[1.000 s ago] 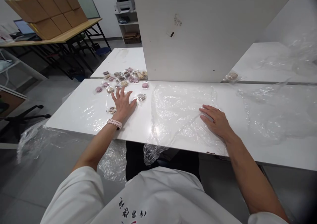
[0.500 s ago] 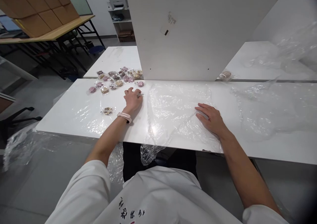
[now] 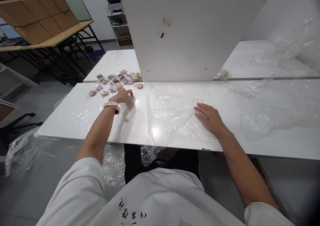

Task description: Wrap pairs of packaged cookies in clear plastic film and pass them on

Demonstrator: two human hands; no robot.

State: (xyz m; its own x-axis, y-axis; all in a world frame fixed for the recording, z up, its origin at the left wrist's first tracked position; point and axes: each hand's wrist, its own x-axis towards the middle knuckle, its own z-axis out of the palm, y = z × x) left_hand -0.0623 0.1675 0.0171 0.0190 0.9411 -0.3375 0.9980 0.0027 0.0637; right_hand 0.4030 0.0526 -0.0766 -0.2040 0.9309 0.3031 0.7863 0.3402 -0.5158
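My left hand (image 3: 124,96), with a pink band at the wrist, is raised a little over the white table (image 3: 140,129), its fingers curled downward. A small shiny bit shows at its fingertips, but what it belongs to is hidden. Just beyond this hand lies a group of small clear-wrapped snacks (image 3: 128,82), in pink, tan and dark brown. One pink wrapped snack (image 3: 139,86) sits apart at the right of the group. Fingers spread, my right hand (image 3: 210,117) rests flat on the right part of a large clear plastic bag (image 3: 172,103) spread on the table.
A tall white panel (image 3: 187,33) stands along the table's back edge. More clear plastic (image 3: 272,109) lies at the right. Another wrapped snack (image 3: 223,73) is behind the table. Clear film (image 3: 27,149) hangs off the left front edge. Cardboard boxes (image 3: 37,18) stand on a far desk.
My left hand has moved left and lifted, and its forearm now covers the spot where a lone wrapped snack lay. My right hand stays on the plastic bag. The view has shifted slightly.
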